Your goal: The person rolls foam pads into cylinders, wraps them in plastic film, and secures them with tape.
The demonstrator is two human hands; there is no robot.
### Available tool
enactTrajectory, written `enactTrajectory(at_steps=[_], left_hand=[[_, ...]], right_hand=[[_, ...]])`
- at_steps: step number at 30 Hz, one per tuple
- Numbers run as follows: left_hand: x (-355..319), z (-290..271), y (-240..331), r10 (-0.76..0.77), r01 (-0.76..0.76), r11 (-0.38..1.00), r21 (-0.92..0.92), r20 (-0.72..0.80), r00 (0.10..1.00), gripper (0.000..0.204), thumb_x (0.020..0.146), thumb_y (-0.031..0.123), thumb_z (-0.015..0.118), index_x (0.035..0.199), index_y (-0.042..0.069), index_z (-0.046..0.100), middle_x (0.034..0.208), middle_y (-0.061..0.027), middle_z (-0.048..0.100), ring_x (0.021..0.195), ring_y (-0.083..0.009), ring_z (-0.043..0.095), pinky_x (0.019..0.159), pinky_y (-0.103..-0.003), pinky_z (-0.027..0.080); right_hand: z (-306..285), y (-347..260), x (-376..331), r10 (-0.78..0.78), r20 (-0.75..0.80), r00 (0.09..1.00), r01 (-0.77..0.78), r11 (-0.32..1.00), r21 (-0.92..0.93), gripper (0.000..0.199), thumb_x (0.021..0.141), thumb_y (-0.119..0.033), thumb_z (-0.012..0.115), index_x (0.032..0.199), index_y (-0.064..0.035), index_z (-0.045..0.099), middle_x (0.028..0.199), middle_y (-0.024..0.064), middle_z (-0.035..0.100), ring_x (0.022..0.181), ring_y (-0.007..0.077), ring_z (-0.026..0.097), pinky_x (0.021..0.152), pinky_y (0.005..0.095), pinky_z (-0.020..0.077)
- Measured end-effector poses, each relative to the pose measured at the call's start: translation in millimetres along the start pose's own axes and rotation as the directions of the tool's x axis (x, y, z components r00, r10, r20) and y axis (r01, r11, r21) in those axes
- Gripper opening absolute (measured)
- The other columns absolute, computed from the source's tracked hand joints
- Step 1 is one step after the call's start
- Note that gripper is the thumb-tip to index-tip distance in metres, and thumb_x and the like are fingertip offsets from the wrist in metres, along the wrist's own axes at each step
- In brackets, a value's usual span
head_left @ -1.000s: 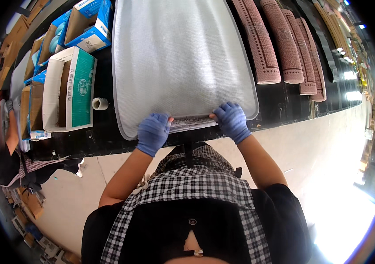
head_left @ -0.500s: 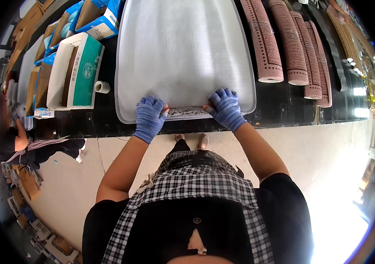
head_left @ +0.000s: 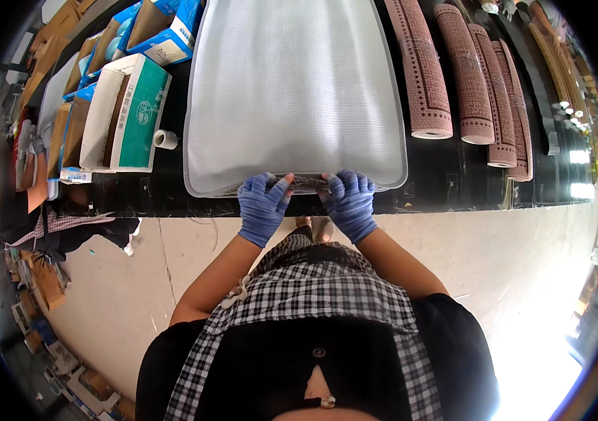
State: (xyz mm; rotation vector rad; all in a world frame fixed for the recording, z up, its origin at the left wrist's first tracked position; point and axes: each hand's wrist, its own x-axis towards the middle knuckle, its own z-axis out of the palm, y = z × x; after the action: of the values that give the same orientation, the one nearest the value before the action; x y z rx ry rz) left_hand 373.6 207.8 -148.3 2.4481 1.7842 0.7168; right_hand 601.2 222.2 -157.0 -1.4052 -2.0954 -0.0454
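Two blue-gloved hands meet near the middle of the frame, a narrow gap between the thumbs: the left hand [head_left: 264, 208] and the right hand [head_left: 350, 205] are closed, fingers curled, gripping the near edge of a light-grey textured mat [head_left: 295, 105]. The mat fills the upper centre, lying on a black table [head_left: 165, 196]. It looks pale and faintly rippled, with a bordered rim and rounded near corners; between the thumbs a strip of dark, speckled material shows. The far end is cut off by the top of the frame. The gloves hide part of the gripped edge, and I can't tell how many layers they hold.
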Motion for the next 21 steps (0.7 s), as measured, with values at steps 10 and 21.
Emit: enactTrajectory(at_steps=[10,21], left_hand=[[4.0,18.7,-18.8,0.083,-0.089,0.982,-0.168,-0.041,0.996,0.033,0.085,0.035,0.069,0.116,0.025,0.068,0.107,-0.0042,0.063,0.1,-0.0309,0.059,0.085,-0.05,0.045],[15.0,23.9,-27.7,0.047,-0.048,0.98,-0.192,-0.005,0.999,0.033,0.08,0.04,0.074,0.108,0.024,0.069,0.1,-0.0019,0.063,0.097,-0.0278,0.059,0.082,-0.048,0.044]], right_hand=[[12.5,4.5,-4.7,0.071,0.086,0.994,-0.066,0.996,-0.065,0.04,0.072,-0.032,0.081,0.108,-0.0278,0.064,0.104,0.0009,0.058,0.093,0.0277,0.059,0.074,0.0468,0.0443],[15.6,15.0,3.7,-0.012,0.142,0.99,0.012,1.0,0.004,0.031,0.077,-0.03,0.077,0.105,-0.0271,0.065,0.101,0.0021,0.061,0.093,0.0277,0.06,0.077,0.046,0.0454]])
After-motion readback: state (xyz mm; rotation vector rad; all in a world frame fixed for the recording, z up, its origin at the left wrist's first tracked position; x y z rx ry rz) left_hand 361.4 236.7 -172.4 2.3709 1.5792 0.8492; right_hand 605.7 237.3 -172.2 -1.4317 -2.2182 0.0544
